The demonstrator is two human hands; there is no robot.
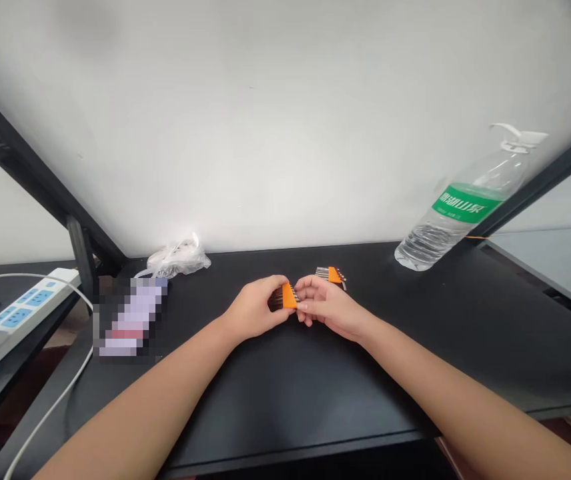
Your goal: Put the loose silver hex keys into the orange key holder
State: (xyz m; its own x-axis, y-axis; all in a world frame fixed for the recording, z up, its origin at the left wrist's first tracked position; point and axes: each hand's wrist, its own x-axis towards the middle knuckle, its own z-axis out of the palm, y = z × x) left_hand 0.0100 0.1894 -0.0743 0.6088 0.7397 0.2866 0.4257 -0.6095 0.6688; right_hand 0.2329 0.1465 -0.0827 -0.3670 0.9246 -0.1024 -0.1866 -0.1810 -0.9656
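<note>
Both my hands meet over the middle of a black table (275, 387). Between them is a small orange holder with dark metal keys in it (285, 296), like a hex key set. My left hand (254, 310) has its fingers curled round the dark keys on the left side. My right hand (326, 308) pinches the orange end from the right. A second orange holder with metal keys (332, 275) lies on the table just behind my right hand, untouched.
A clear water bottle with a green label (458, 210) stands at the back right. A crumpled clear plastic bag (178, 257) lies at the back left. A blurred-out flat object (128, 317) lies left of my hands. A white power strip (20, 307) sits far left, with a white cable (50, 407).
</note>
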